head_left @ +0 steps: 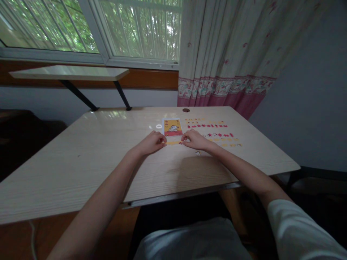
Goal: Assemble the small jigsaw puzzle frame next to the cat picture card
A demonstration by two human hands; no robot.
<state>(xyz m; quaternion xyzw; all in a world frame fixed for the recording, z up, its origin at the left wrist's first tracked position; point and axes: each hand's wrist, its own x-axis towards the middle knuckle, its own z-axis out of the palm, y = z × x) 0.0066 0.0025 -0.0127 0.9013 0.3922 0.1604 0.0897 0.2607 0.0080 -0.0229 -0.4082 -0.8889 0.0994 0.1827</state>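
A narrow strip of joined yellow jigsaw pieces (172,143) lies on the desk between my hands. My left hand (154,141) pinches the strip's left end with thumb and fingertips. At the opposite end, my right hand (193,139) has its thumb and finger closed on the strip, near a small dark spot. Just beyond the strip is a picture card (172,128), orange and red with a white animal on it. Rows of loose red jigsaw pieces (208,126) and yellow pieces (222,140) spread to the right. One pale piece (198,153) sits nearer me, below my right wrist.
The light wooden desk (94,155) has a raised shelf (70,72) at its back left and a round cable hole (185,110) at the back edge. A white ring (158,126) shows left of the card. Behind are a window and a flowered curtain (217,54).
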